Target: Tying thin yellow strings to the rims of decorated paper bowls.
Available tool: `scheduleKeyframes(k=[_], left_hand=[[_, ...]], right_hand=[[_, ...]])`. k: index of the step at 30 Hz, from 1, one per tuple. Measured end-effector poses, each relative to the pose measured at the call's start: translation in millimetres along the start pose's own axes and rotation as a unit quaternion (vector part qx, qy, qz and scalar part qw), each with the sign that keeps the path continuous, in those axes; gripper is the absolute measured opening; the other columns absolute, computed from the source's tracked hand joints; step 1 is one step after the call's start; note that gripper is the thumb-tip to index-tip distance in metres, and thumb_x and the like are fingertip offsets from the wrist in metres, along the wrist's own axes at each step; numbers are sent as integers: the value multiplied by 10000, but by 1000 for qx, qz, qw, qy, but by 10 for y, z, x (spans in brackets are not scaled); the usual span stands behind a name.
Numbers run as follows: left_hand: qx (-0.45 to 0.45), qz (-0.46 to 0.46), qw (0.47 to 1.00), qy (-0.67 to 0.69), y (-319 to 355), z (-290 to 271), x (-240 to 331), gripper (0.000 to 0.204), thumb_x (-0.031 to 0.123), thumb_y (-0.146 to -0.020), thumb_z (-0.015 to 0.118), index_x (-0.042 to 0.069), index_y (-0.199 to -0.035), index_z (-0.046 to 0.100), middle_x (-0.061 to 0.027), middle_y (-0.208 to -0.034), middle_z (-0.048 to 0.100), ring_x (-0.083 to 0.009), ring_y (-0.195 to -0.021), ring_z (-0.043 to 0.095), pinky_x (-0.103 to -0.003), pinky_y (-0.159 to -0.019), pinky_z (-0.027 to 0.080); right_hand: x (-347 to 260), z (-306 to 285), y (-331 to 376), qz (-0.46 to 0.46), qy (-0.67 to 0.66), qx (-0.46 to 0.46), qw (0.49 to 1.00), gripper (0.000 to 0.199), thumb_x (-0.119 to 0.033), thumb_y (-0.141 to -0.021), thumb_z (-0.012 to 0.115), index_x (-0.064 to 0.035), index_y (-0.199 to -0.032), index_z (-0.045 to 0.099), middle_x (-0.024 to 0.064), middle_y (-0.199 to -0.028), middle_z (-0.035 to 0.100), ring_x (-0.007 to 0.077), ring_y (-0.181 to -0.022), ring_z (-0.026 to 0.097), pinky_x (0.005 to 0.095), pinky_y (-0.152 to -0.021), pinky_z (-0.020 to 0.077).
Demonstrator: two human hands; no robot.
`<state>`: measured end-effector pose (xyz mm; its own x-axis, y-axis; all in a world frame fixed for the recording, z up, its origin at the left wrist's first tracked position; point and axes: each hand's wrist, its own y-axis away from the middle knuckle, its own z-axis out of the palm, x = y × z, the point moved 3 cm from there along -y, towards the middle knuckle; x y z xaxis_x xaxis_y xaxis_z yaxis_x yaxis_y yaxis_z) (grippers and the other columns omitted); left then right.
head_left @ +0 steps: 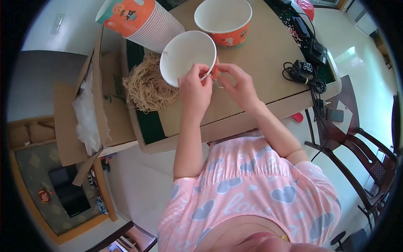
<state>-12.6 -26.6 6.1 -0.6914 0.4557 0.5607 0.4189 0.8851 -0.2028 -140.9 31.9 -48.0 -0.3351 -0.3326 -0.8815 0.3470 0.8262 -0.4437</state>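
A paper bucket (184, 56), white inside and orange outside, lies tilted on the table with its mouth toward me. My left hand (195, 89) is closed at its lower right rim, thumb and fingers pinching the edge. Right beside it, my right hand (240, 87) has thumb and forefinger bent around a thin pale string (219, 83) that loops by the rim. The fingers partly hide where string and bucket meet. Left of the bucket lies a tangled heap of beige string (149, 86).
A leaning stack of nested paper buckets (145, 21) stands at the far left, and another upright bucket (224, 19) behind. An opened cardboard box (113, 113) adjoins the table's left edge. Black cables and adapters (312, 77) lie along the right edge; a dark wooden chair (365, 155) stands beyond.
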Motion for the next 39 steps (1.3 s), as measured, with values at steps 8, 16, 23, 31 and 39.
scheduleKeyframes(k=[8,16,23,31,39], left_hand=[[-82,-40,985,150,-138,-21,94,186,4,-815,637,-11,-996,601,-109,-897,682,-202,-805,656,-338,-726,511],[-113,-70,957,256,-303,-41,-55,236,-33,-823,633,-17,-1056,663,-55,-878,692,-88,-755,630,-226,-587,503],[-117,-86,955,258,-302,-57,-75,245,-28,-834,639,-16,-1076,672,-46,-842,682,-84,-681,621,-208,-567,491],[-114,-80,962,233,-310,-44,-68,247,-19,-832,655,-18,-1078,671,-49,-840,683,-88,-676,622,-210,-572,492],[-109,-70,956,265,-311,-43,-61,247,-1,-837,660,-33,-1082,665,-65,-856,683,-86,-733,614,-235,-611,520]], right_hand=[[69,64,-30,47,-30,21,998,252,-23,-855,641,-48,-1105,618,132,-1055,675,286,-933,669,342,-770,538],[122,95,10,43,-40,1,998,302,18,-850,621,-41,-1146,615,128,-1075,677,269,-975,667,347,-785,542],[62,59,-77,-4,-51,-4,999,437,78,-837,600,-54,-1253,593,140,-1099,663,276,-965,660,347,-813,533],[140,79,-70,8,-17,-11,1000,385,64,-866,569,-39,-1236,605,146,-1077,661,287,-938,658,340,-777,533],[8,-40,-113,-2,44,43,998,258,28,-871,590,-22,-1119,637,133,-990,663,275,-902,651,334,-761,530]])
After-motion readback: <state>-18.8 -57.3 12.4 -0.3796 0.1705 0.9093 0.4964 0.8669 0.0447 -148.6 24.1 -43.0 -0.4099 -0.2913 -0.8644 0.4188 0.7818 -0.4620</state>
